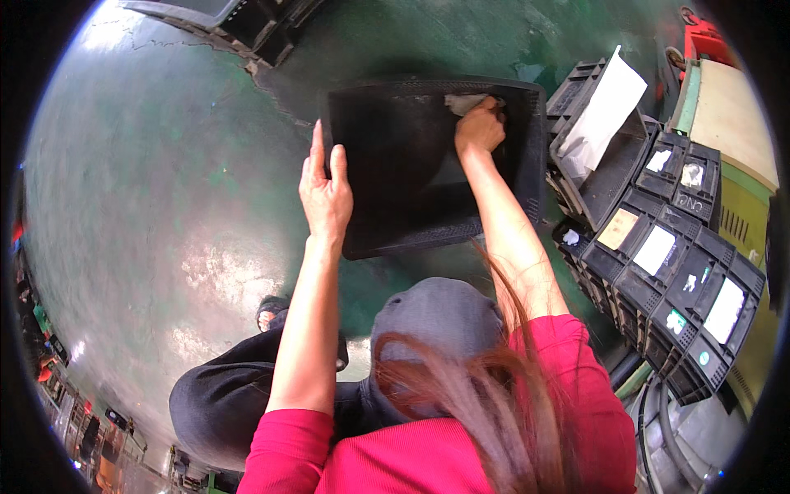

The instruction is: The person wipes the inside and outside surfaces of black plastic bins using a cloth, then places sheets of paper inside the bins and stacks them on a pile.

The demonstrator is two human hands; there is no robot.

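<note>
A black plastic crate (387,177) stands in front of me on the floor, its inside dark and its opening facing up. My left hand (326,193) lies along the crate's left rim with fingers stretched out and the thumb apart. Inside the far right corner of the crate, my right hand (480,130) is closed on a pale, crumpled cloth (465,104), pressed near the far wall. Part of the cloth is hidden under the fingers.
To the right stand several stacked black crates (650,247) with paper labels. An open black crate (605,185) holds a white sheet (613,99). Beyond them is a green and cream cabinet (732,123). More black crates (255,29) stand at the far left on the green floor (156,181).
</note>
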